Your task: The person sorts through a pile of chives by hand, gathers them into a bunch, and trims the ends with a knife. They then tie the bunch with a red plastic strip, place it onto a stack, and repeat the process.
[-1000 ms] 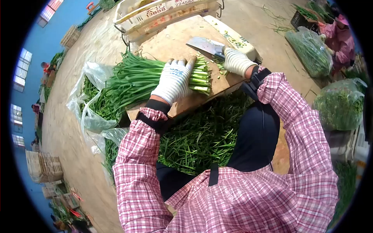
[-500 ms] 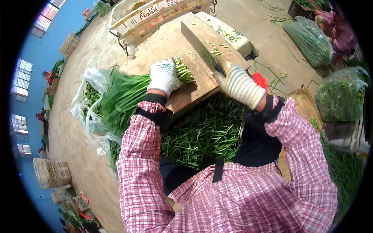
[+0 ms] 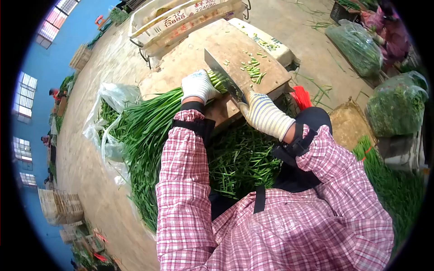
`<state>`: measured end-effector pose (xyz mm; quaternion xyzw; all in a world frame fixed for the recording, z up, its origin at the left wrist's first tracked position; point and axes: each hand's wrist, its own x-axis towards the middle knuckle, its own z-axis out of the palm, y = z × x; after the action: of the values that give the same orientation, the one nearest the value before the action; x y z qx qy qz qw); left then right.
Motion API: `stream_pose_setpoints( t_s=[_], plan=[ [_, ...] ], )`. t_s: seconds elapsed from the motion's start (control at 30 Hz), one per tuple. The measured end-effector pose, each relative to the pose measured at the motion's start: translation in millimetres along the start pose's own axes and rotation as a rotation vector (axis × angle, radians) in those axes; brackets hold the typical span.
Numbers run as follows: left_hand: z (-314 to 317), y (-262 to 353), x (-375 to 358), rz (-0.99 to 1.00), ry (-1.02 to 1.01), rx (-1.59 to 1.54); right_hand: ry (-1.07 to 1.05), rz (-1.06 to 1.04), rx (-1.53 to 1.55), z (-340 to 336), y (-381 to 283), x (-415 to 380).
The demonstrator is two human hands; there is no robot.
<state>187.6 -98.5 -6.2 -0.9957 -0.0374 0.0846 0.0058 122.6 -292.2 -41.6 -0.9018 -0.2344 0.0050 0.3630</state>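
Note:
My left hand (image 3: 197,86), in a white striped glove, is closed around a bundle of long green chives (image 3: 156,110). Their leaves fan out to the left, and the pale stem ends lie on the wooden board (image 3: 181,61). In my right hand (image 3: 269,116), also gloved, is the handle of a cleaver (image 3: 220,71). Its broad blade stands right at the stem ends, just right of my left fingers. Short cut stem pieces (image 3: 254,71) are scattered over the board beyond the blade. Part of the handle is hidden by my glove.
Below the board lies a heap of loose green leaves (image 3: 246,158). A clear plastic bag (image 3: 105,135) with greens sits at the left, and a white crate (image 3: 183,20) stands behind the board. Bagged greens (image 3: 357,49) and another person (image 3: 393,38) are at the right.
The cleaver has moved down and left to the stem ends. More cut pieces lie on the board. My left hand has shifted slightly right with the bundle, whose leaves now hang lower.

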Motion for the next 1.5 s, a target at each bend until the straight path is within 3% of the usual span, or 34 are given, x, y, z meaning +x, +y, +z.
stream_pose_setpoints(
  t_s=[0.2,0.3,0.33,0.4,0.43,0.47,0.53,0.6,0.67,0.7,0.73,0.8,0.83,0.87,0.93,0.97,1.07,1.1,1.2,1.23,1.27,1.33,1.5],
  plan=[
    [-1.0,2.5,-0.5,0.001,-0.02,-0.01,-0.1,0.012,-0.106,-12.9,-11.6,13.9],
    [0.7,2.1,2.6,-0.001,-0.039,-0.02,-0.184,0.138,-0.11,-4.0,-17.6,31.0],
    [1.0,2.9,5.0,-0.006,-0.046,-0.026,-0.133,0.089,-0.12,2.0,-15.7,33.0],
    [7.1,-1.6,11.4,-0.017,-0.038,-0.017,-0.236,0.062,-0.157,1.7,-22.1,53.9],
    [7.4,-3.2,10.7,-0.024,-0.01,-0.017,-0.347,-0.074,-0.259,-4.3,-22.9,58.2],
    [8.9,-0.6,10.7,-0.022,0.017,-0.022,-0.305,-0.149,-0.273,4.8,-2.8,62.1],
    [0.5,1.6,4.8,-0.008,-0.051,-0.052,-0.341,0.327,0.172,-27.6,-31.7,45.3],
    [4.0,1.1,6.9,0.015,-0.037,-0.041,-0.352,0.28,0.155,-23.8,-16.3,49.2],
    [7.7,2.4,6.1,0.014,-0.059,-0.048,-0.43,0.375,0.19,-25.6,-27.9,59.2],
    [9.8,2.9,6.8,-0.005,-0.039,-0.042,-0.59,0.198,-0.156,-27.6,-36.7,65.9],
    [8.7,3.4,9.8,-0.026,-0.007,-0.038,-0.503,-0.394,-0.495,-3.5,-7.9,78.4],
    [11.0,-0.2,13.0,-0.045,0.004,-0.03,-0.379,-0.575,-0.698,14.7,-1.3,87.5],
    [10.8,-1.4,10.9,-0.024,0.003,-0.036,-0.377,-0.044,-0.391,21.6,-6.7,81.6],
    [9.0,-1.9,9.2,-0.004,0.003,-0.044,-0.396,-0.03,-0.392,23.4,-7.5,76.4],
    [6.1,-2.6,11.5,-0.003,-0.059,-0.041,-0.333,0.308,0.003,13.2,-17.1,69.9],
    [8.6,-3.9,16.0,-0.009,-0.051,-0.036,-0.39,0.308,0.026,-3.0,-29.5,69.7],
    [10.5,-4.4,17.2,-0.023,-0.02,0.002,-0.46,-0.17,-0.382,23.9,-13.1,98.8],
    [9.0,-2.6,14.6,-0.003,-0.016,0.009,-0.465,0.017,-0.212,20.5,-8.3,97.7],
    [6.2,-1.3,12.0,0.013,0.0,0.024,-0.317,0.16,-0.037,24.8,-2.2,89.1],
    [5.7,-0.4,10.6,0.014,-0.014,0.018,-0.385,0.184,-0.091,17.7,-9.3,92.2],
    [4.9,1.7,9.9,0.019,-0.028,0.016,-0.453,0.078,-0.132,18.2,-3.0,104.2],
    [2.9,2.6,10.8,0.027,-0.045,0.03,-0.533,0.159,-0.033,19.9,-0.8,122.4],
    [2.4,-1.8,-5.3,-0.008,-0.006,-0.03,-0.339,-0.103,-0.156,-10.5,3.8,110.7]
  ],
)
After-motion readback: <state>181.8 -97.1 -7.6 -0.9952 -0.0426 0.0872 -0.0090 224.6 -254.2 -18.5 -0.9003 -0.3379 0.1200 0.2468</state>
